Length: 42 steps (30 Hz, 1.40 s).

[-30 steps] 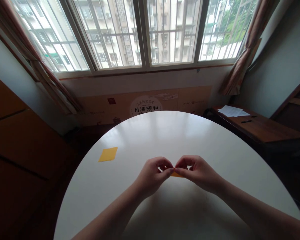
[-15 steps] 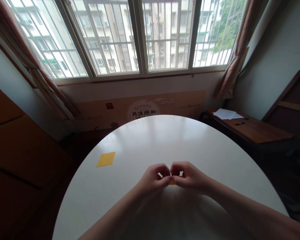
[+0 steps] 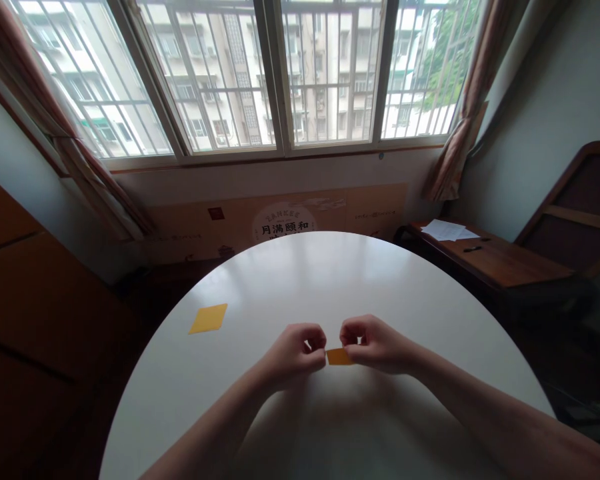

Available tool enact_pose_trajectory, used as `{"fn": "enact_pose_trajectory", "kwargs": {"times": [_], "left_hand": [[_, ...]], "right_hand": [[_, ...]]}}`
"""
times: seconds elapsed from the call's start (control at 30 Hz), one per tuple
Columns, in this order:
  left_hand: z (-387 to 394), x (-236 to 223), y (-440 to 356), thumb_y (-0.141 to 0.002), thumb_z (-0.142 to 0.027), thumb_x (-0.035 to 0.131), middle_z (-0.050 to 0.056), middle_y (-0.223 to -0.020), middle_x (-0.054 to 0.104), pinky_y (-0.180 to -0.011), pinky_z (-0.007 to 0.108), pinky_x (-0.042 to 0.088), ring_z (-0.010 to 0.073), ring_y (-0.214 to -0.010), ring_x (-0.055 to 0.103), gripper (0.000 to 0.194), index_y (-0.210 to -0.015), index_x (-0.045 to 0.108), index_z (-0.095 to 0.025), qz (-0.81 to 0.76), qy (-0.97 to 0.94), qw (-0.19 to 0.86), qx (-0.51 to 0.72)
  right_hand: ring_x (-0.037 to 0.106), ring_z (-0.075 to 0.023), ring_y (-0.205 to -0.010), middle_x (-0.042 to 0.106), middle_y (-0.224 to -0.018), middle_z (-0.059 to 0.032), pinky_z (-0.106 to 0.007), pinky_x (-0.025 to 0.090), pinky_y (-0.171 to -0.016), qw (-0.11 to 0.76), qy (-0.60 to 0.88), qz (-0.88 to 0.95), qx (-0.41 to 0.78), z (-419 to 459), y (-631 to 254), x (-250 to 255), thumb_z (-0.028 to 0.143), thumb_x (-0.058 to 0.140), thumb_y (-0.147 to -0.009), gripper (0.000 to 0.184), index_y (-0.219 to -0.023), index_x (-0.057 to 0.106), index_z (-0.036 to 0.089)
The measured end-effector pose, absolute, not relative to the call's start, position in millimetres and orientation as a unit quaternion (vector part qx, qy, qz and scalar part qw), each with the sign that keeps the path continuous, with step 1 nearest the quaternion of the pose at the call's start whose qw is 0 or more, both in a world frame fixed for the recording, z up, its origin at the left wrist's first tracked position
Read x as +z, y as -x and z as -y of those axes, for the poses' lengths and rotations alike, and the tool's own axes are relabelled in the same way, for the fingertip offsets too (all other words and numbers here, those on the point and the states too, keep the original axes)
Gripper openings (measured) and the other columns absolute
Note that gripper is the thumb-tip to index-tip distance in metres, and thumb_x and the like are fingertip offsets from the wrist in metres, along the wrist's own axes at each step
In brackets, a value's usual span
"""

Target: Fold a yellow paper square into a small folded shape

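A small folded piece of yellow paper (image 3: 338, 357) is held between both hands just above the white round table (image 3: 330, 280). My left hand (image 3: 294, 353) is closed, pinching its left end between thumb and fingers. My right hand (image 3: 375, 343) is closed too, pinching the right end. Most of the paper is hidden by my fingers. A flat yellow sheet (image 3: 208, 319) lies on the table to the far left, well apart from both hands.
A dark wooden side table (image 3: 500, 263) with white papers (image 3: 446, 230) and a pen (image 3: 473, 249) stands at the right. Cardboard panels (image 3: 285, 217) lean under the barred window. Brown wooden furniture (image 3: 40, 307) lies to the left.
My hands have drawn slightly apart, so more of the small yellow paper shows between them. The view has shifted a little as my head moved.
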State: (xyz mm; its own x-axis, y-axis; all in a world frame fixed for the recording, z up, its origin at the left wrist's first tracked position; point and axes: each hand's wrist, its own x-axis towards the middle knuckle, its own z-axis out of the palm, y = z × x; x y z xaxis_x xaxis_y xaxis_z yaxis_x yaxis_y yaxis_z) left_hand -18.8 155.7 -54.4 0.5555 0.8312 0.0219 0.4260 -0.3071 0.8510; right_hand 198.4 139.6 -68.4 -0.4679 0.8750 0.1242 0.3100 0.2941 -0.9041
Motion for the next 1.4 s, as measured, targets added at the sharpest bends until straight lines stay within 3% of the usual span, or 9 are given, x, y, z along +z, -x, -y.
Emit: {"fn": "enact_pose_trajectory", "kwargs": {"times": [0.13,0.27,0.33,0.47,0.67,0.93,1.4], "left_hand": [[-160.0,-53.2,23.9,-0.069,-0.018,0.056,-0.002,-0.064,0.053,-0.056,0.023,0.037,0.0112,-0.06,0.046,0.003,-0.067,0.055,-0.016,-0.414,-0.754,0.426,0.28],[-158.3,-58.4,20.9,-0.083,-0.037,0.062,0.002,-0.079,0.06,-0.061,0.025,0.044,0.0149,-0.07,0.055,0.022,-0.088,0.064,-0.016,-0.379,-0.743,0.452,0.317],[-155.6,-60.5,17.4,-0.085,-0.042,0.062,0.004,-0.079,0.063,-0.061,0.025,0.044,0.0157,-0.07,0.057,0.027,-0.088,0.067,-0.015,-0.382,-0.748,0.449,0.305],[-151.6,-61.1,11.9,-0.085,-0.04,0.061,0.003,-0.067,0.062,-0.06,0.025,0.043,0.0154,-0.064,0.055,0.028,-0.072,0.066,-0.016,-0.415,-0.747,0.426,0.295],[-151.7,-65.9,10.5,-0.084,-0.038,0.062,0.001,-0.064,0.062,-0.061,0.024,0.041,0.0136,-0.062,0.052,0.027,-0.069,0.066,-0.016,-0.416,-0.766,0.396,0.291],[-152.1,-61.5,12.6,-0.087,-0.04,0.057,0.0,-0.064,0.058,-0.058,0.025,0.041,0.0144,-0.061,0.054,0.027,-0.073,0.06,-0.017,-0.41,-0.749,0.435,0.284],[-161.4,-58.6,21.6,-0.084,-0.049,0.06,-0.001,-0.064,0.057,-0.056,0.024,0.043,0.0125,-0.058,0.053,0.034,-0.075,0.059,-0.016,-0.418,-0.697,0.486,0.32]], "right_hand": [[0.045,-0.0107,-0.062,0.054,-0.067,0.0019,-0.02,0.034,-0.055,0.351,0.394,0.705,0.473,-142.9,-203.5,-67.3,0.014,0.057,-0.071,0.002,-0.071,0.059,0.014],[0.046,-0.0111,-0.062,0.053,-0.067,0.0014,-0.02,0.035,-0.055,0.365,0.389,0.683,0.5,-142.8,-200.8,-72.7,0.019,0.059,-0.074,0.005,-0.074,0.059,0.014],[0.046,-0.0113,-0.063,0.053,-0.068,0.0012,-0.021,0.035,-0.056,0.367,0.384,0.677,0.509,-142.8,-198.6,-76.6,0.021,0.061,-0.075,0.007,-0.075,0.06,0.014],[0.048,-0.0122,-0.065,0.055,-0.072,0.0,-0.021,0.037,-0.057,0.357,0.379,0.685,0.509,-143.7,-197.0,-80.2,0.026,0.062,-0.077,0.011,-0.077,0.06,0.014],[0.05,-0.0133,-0.068,0.057,-0.073,-0.0012,-0.022,0.035,-0.058,0.336,0.383,0.71,0.485,-140.4,-193.5,-76.7,0.031,0.062,-0.078,0.017,-0.078,0.061,0.014],[0.047,-0.012,-0.063,0.054,-0.068,0.0009,-0.021,0.036,-0.056,0.333,0.388,0.697,0.503,-138.2,-194.1,-69.7,0.022,0.058,-0.073,0.008,-0.073,0.059,0.014],[0.051,-0.0128,-0.064,0.057,-0.069,0.0002,-0.022,0.041,-0.057,0.338,0.376,0.693,0.514,-143.7,-207.3,-61.8,0.023,0.061,-0.08,0.009,-0.076,0.061,0.014]]}}
